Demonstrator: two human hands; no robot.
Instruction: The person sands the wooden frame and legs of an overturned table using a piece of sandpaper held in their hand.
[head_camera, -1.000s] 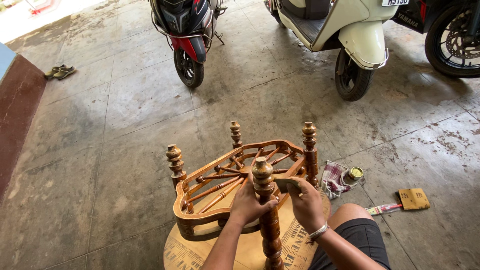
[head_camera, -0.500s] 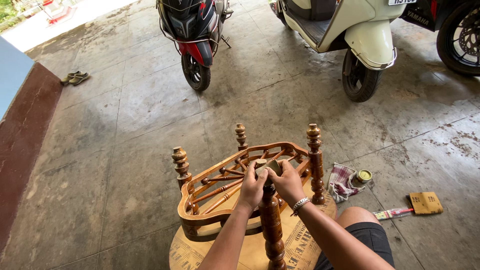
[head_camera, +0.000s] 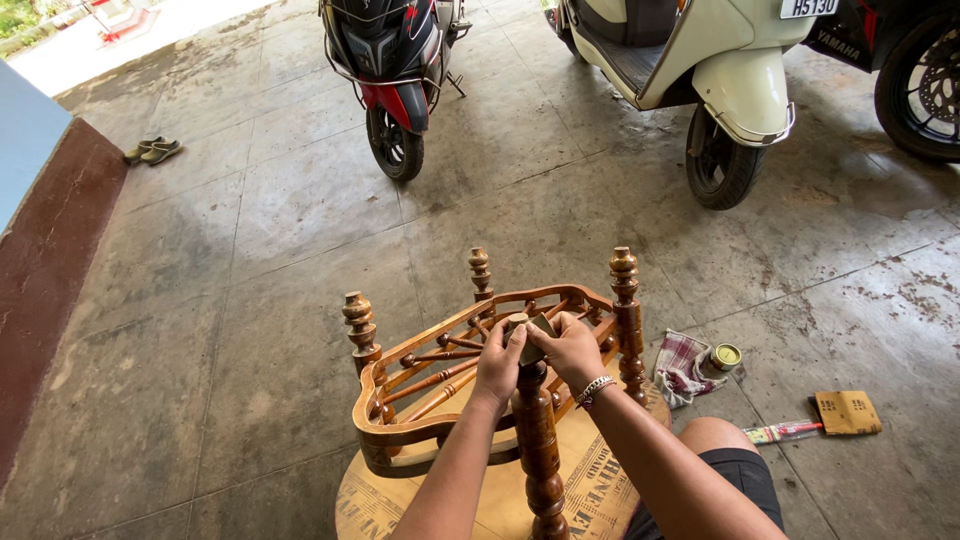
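A carved wooden stool stands upside down on a round top covered with newspaper, its turned legs pointing up. My left hand and my right hand both wrap a small piece of sandpaper over the knob at the tip of the nearest leg. A metal bracelet sits on my right wrist. The knob itself is hidden under the paper and fingers.
A checked cloth and a small open tin lie on the concrete floor to the right, with a brush and a sandpaper sheet beyond. Two scooters and a motorcycle wheel are parked ahead. Sandals lie far left.
My hands rose from the side of the leg to its top and closed together over the knob with the sandpaper. The view shifted slightly.
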